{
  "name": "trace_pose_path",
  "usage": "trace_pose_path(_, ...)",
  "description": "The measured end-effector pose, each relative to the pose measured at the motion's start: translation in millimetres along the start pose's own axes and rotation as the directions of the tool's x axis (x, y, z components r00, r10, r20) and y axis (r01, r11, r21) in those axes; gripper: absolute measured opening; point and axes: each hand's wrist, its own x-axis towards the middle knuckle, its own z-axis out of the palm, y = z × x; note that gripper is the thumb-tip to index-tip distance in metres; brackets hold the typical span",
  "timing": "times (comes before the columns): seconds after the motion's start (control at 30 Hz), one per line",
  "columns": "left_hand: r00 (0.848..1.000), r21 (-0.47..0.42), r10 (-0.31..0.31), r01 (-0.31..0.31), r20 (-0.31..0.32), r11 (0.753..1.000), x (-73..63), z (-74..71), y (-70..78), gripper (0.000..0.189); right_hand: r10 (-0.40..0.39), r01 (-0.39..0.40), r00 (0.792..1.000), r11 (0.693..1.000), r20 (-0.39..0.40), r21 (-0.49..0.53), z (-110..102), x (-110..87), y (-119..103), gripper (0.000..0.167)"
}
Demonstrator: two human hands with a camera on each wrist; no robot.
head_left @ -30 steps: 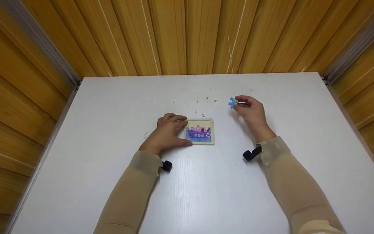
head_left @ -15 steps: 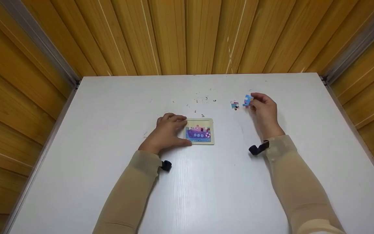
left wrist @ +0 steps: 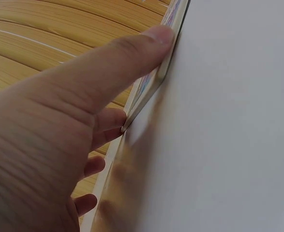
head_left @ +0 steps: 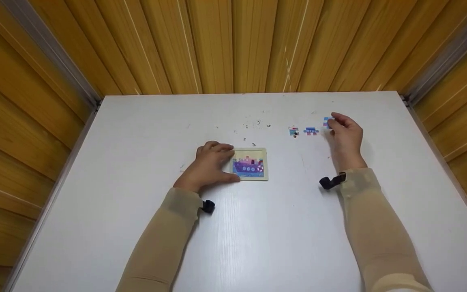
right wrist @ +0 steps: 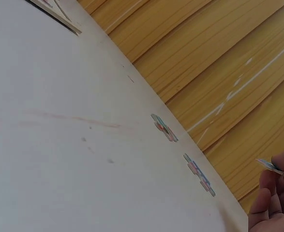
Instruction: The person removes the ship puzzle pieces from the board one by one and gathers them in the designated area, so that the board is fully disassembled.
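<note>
My left hand (head_left: 209, 164) holds a small jigsaw puzzle board (head_left: 265, 164) by its left side, thumb at the near edge and fingers at the far one. A purple boat picture fills its lower part; the upper strip is bare wood. In the left wrist view the thumb (left wrist: 127, 58) lies over the board's rim (left wrist: 154, 79). To the right, my right hand (head_left: 347, 138) pinches a blue jigsaw puzzle piece (head_left: 327, 122) between thumb and fingers, just above the table. Left of it lie two puzzle pieces, one blue and pink (head_left: 311, 131), one with red and teal (head_left: 294, 131).
Both hands work over a white table (head_left: 258, 231). Dark specks and scuffs mark its surface beyond the board. A wood-patterned wall (head_left: 213, 48) stands behind the far edge, with more panels at both sides. Each wrist carries a small black camera.
My right hand has moved rightward in steps, letting go of one puzzle piece and then another in a row. It still pinches a further piece. The left hand and board stay put.
</note>
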Motion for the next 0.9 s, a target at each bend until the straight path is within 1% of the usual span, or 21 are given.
trace_pose_path(0.1, 1.000, -0.001, 0.000, 0.000, 0.001, 1.000, -0.3, -0.3, 0.4, 0.098, -0.035, 0.035, 0.999, 0.999, -0.024, -0.030, -5, 2.8, -1, 0.045)
trace_pose_path(0.2, 1.000, 0.000, 0.003, -0.003, 0.002, 1.000, -0.6, -0.5, 0.7, 0.097, -0.070, 0.069, 0.997, 0.997, -0.039, -0.036, -10, 5.1, -1, 0.047)
trace_pose_path(0.37, 1.000, 0.005, 0.002, -0.002, -0.001, 1.000, -0.5, -0.1, 0.9, 0.097, -0.120, 0.110, 0.991, 0.981, -0.053, -0.159, -16, 7.1, -1, 0.044)
trace_pose_path(0.43, 1.000, 0.004, -0.001, 0.001, -0.002, 1.000, -0.4, 0.1, 0.9, 0.097, -0.127, 0.110, 0.990, 0.968, -0.059, -0.227, -18, 7.3, 0, 0.042)
trace_pose_path(0.57, 1.000, 0.003, -0.003, 0.003, -0.003, 1.000, -0.2, 0.4, 0.9, 0.097, -0.136, 0.108, 0.988, 0.942, -0.067, -0.318, -19, 8.9, 1, 0.039)
trace_pose_path(0.63, 1.000, 0.002, -0.002, 0.002, -0.003, 1.000, -0.2, 0.5, 0.9, 0.097, -0.146, 0.112, 0.987, 0.924, -0.066, -0.366, -20, 9.6, 2, 0.039)
trace_pose_path(0.77, 1.000, 0.000, -0.002, 0.002, -0.003, 1.000, -0.2, 0.5, 0.5, 0.097, -0.159, 0.123, 0.986, 0.898, -0.051, -0.423, -20, 10.9, 4, 0.036)
trace_pose_path(0.9, 1.000, 0.001, 0.004, -0.004, -0.005, 1.000, 0.3, 0.4, 0.0, 0.098, -0.159, 0.133, 0.987, 0.874, -0.016, -0.468, -21, 11.9, 6, 0.033)
